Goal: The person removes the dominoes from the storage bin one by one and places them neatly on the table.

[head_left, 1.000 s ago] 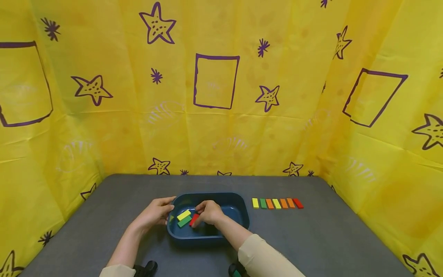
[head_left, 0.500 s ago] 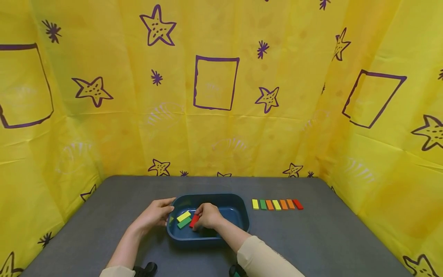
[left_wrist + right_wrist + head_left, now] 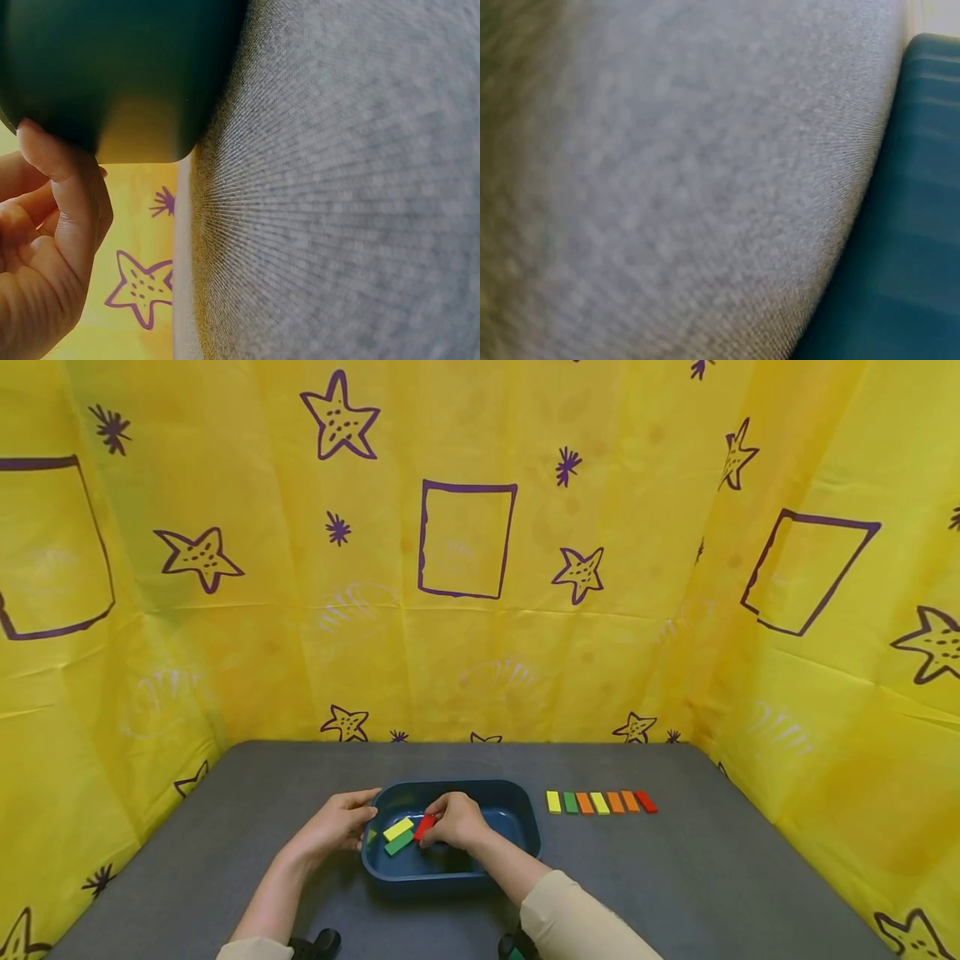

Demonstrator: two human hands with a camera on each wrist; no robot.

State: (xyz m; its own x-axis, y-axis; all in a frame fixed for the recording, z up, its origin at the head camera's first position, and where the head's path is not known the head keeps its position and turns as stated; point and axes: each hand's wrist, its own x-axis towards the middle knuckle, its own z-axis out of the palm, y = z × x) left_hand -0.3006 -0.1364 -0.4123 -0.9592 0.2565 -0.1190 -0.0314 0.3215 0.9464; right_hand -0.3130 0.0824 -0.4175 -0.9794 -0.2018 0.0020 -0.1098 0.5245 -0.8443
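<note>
Head view: right hand (image 3: 456,823) pinches a red block (image 3: 424,827) inside the tub (image 3: 525,827). Left hand (image 3: 336,825), at the tub's 9 o'clock, has relaxed fingers (image 3: 56,161) that touch its wall, which only the left wrist view shows.

The head view looks forward and down from above the person's forearms, far enough back to take in the whole grey table (image 3: 675,877), the blue tub (image 3: 525,827) and the yellow backdrop. The left wrist view sits low at table level, turned on its side, very close to the tub's outer wall (image 3: 112,67) and the cloth. The right wrist view is pressed nearer still, blurred, sharing only cloth and tub edge (image 3: 907,225)
</note>
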